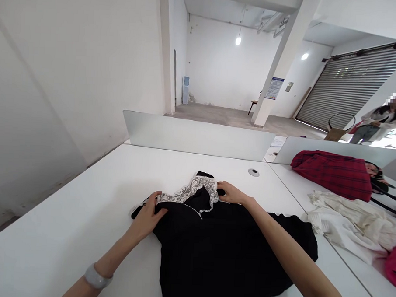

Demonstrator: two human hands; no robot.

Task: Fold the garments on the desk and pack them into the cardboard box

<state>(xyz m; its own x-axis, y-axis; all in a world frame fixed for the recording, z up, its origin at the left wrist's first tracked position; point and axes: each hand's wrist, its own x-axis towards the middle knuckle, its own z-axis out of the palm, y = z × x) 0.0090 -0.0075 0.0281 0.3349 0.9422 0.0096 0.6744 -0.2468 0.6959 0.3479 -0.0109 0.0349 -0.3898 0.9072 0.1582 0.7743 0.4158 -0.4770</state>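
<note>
A black garment [226, 246] with a white lace collar [191, 191] lies spread on the white table [66, 221]. My left hand [147, 216] rests on the garment's left shoulder, fingers closed on the fabric by the lace edge. My right hand [230, 193] lies at the right end of the collar, fingers pinching the black cloth there. A pale bangle [95, 277] sits on my left wrist.
A red plaid garment [334, 172] and a cream garment [352, 218] lie on the adjoining table to the right, with a red cloth [395, 264] at the edge. Grey divider panels [198, 135] stand along the table's far side. A person [379, 119] stands far right.
</note>
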